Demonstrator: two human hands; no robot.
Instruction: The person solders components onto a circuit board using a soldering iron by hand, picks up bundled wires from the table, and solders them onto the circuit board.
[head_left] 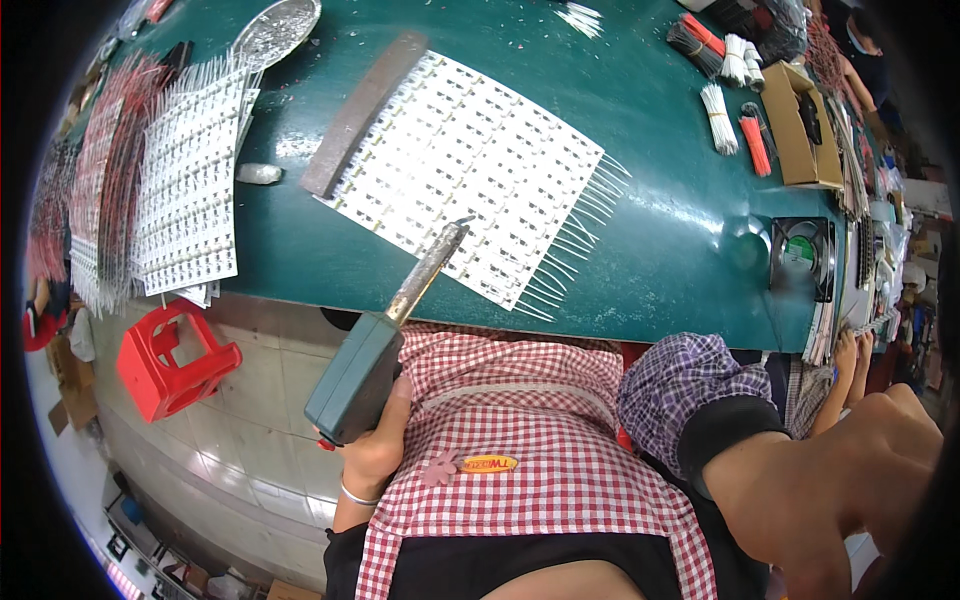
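- The sheet (pixel 500 160), white and dotted with rows of small dark parts, lies at a slant on the green table (pixel 670 265).
- Left of the sheet and on the near side, the left hand (pixel 375 450) grasps the iron (pixel 352 375); the thumb shows against its body, the other fingers are mostly hidden.
- The iron's tip (pixel 464 221) is over the near part of the sheet; I cannot tell whether they touch.
- Right of the sheet and nearer the camera, the right hand (pixel 830 490) is raised; its fingers are unclear, so I cannot tell whether they are released or clenched.
- A brown bar (pixel 365 115) lies along the sheet's left edge.
- White wires (pixel 575 240) stick out from the sheet's right edge.
- Left of the sheet are a pale lump (pixel 259 174) and stacked boards (pixel 190 185); a dish (pixel 277 32) is to its upper left.
- Well right of the sheet are a box (pixel 815 165), a fan (pixel 800 250) and another person's hands (pixel 850 350).
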